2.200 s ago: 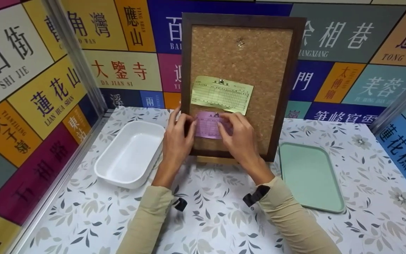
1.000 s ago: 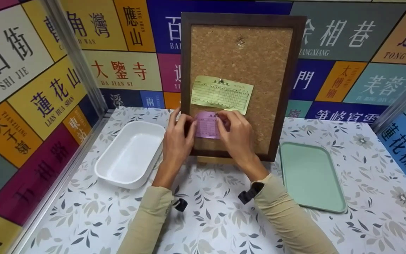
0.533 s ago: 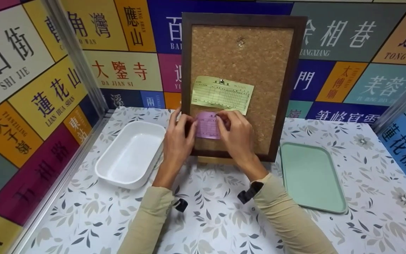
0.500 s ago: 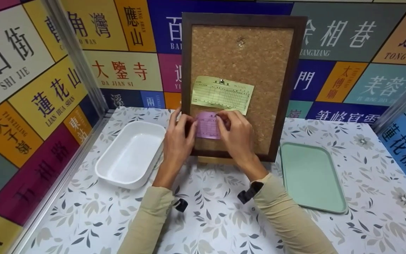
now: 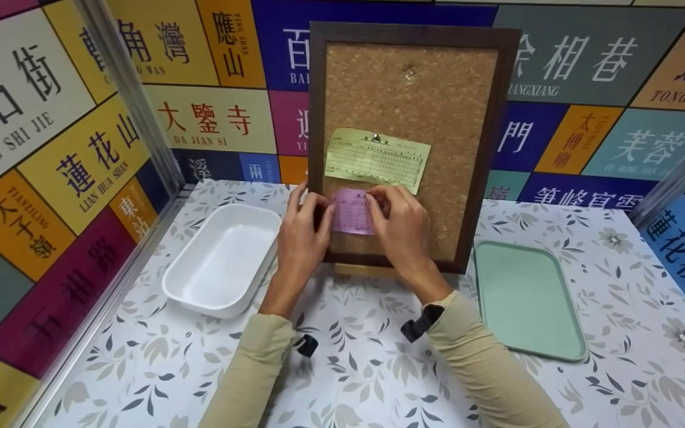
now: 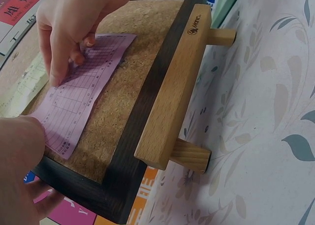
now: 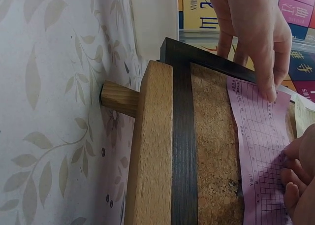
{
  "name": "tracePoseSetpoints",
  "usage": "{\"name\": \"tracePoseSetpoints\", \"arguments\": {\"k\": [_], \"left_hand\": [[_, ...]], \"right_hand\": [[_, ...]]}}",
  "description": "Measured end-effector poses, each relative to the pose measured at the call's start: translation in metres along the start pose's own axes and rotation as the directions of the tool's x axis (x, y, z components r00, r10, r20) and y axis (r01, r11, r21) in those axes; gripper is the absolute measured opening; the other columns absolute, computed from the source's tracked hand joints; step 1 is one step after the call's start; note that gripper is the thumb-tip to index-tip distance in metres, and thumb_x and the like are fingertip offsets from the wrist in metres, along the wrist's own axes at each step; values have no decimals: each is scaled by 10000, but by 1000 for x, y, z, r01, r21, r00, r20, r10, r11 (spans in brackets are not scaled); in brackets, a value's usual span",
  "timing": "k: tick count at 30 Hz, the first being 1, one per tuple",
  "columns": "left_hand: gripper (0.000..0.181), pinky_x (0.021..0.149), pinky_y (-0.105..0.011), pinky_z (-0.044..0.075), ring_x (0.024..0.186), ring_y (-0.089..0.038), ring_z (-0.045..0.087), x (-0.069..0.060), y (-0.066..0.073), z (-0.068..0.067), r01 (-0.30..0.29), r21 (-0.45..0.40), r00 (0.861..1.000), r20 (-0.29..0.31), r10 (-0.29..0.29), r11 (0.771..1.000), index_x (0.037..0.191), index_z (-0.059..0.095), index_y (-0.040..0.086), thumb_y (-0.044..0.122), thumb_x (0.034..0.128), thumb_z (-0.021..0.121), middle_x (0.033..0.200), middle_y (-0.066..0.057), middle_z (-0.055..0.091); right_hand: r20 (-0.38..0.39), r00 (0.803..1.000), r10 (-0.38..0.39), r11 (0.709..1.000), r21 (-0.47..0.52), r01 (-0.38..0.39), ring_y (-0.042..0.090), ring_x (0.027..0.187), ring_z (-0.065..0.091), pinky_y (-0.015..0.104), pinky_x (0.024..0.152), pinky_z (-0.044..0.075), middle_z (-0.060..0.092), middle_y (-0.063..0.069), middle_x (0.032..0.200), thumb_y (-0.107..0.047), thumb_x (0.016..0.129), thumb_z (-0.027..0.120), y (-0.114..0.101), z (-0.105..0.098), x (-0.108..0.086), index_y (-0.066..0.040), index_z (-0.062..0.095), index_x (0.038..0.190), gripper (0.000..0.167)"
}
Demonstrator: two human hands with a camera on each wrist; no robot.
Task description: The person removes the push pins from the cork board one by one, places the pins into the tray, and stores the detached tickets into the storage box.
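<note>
A pink receipt slip (image 5: 352,213) with a printed grid lies against the lower part of a dark-framed corkboard (image 5: 452,119). My left hand (image 5: 302,235) holds the slip's left end, its thumb on the paper; other fingers reach past the board's edge in the right wrist view. With curled thumb and fingers, my right hand (image 5: 403,229) pinches at the upper middle of the slip (image 6: 83,99) and covers its right part in the head view. Whatever small thing may sit between those fingertips is hidden. Just above, a yellow-green receipt (image 5: 375,159) hangs from a pin (image 5: 376,137).
A wooden stand (image 6: 174,107) supports the board from below. On the flower-patterned tabletop (image 5: 354,356), a white dish (image 5: 223,261) is at the left and a green tray (image 5: 530,297) at the right. A clear pin (image 5: 409,72) is stuck high in the cork.
Since the oldest frame, my right hand has shifted slightly left and its wrist has turned, with the fingers more closed at the slip's top. The left hand stays at the left end.
</note>
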State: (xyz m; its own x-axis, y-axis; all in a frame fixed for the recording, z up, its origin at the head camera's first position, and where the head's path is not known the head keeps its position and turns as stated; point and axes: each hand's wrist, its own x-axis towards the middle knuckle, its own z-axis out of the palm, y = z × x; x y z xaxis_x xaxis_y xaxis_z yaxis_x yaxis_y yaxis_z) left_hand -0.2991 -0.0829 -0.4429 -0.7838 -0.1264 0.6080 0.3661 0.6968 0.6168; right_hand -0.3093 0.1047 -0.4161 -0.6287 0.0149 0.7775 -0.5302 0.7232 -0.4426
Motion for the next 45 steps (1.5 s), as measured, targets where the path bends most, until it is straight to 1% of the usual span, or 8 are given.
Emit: {"name": "tracePoseSetpoints", "arguments": {"k": [3,11,16,20,27,35,45], "left_hand": [[207,1015,-500,608,1234,-324,733,0,0,0,1,4,1000,0,-1,1000,1104,712,151,353,1082,674,1627,-121,531],[210,1031,-497,603,1271,-332,714,0,0,0,4,4,1000,0,-4,1000,1104,712,152,357,1079,677,1630,-124,529],[204,1032,-487,605,1271,-330,712,0,1,0,7,6,1000,2,-7,1000,1104,710,149,349,1079,678,1633,-126,525],[197,1034,-486,604,1277,-330,708,0,1,0,8,-4,1000,-1,-8,1000,1098,708,146,340,1080,680,1631,-132,525],[200,1046,-497,601,1277,-332,707,-1,1,0,13,1,1000,3,-13,1000,1106,711,145,340,1081,676,1628,-138,526],[193,1036,-488,602,1292,-322,699,0,0,1,-2,-6,1000,-1,2,1000,1109,707,149,337,1077,683,1622,-128,535],[178,1056,-487,591,1367,-334,656,0,0,1,-8,-8,1000,-6,8,1000,1105,711,146,320,1072,691,1630,-131,532]], "right_hand": [[-2,1000,3,1000,-2,-3,145,740,644,297,661,510,723,0,882,-218,1008,787,0,0,0,-138,810,1028,86],[-11,1000,1,1000,-2,-1,152,727,636,310,647,499,713,2,869,-217,1001,795,0,1,0,-138,804,1016,81],[-9,1000,-3,1000,-6,3,151,732,647,308,650,512,712,10,878,-211,1002,792,-1,1,0,-130,792,1012,82],[2,1000,-5,1000,-8,5,145,739,648,299,658,519,709,7,892,-211,1007,784,-1,1,0,-134,786,1023,78],[19,1000,-2,1000,17,2,149,730,625,302,660,507,688,16,876,-186,1007,776,0,1,-1,-125,775,1022,62],[27,1000,-12,1000,22,11,153,743,629,296,678,518,693,23,889,-174,1008,767,1,-1,-2,-117,763,1008,57],[47,999,-12,1000,22,11,168,756,628,316,685,514,690,35,904,-182,1015,761,0,-2,-3,-109,770,1019,74]]}}
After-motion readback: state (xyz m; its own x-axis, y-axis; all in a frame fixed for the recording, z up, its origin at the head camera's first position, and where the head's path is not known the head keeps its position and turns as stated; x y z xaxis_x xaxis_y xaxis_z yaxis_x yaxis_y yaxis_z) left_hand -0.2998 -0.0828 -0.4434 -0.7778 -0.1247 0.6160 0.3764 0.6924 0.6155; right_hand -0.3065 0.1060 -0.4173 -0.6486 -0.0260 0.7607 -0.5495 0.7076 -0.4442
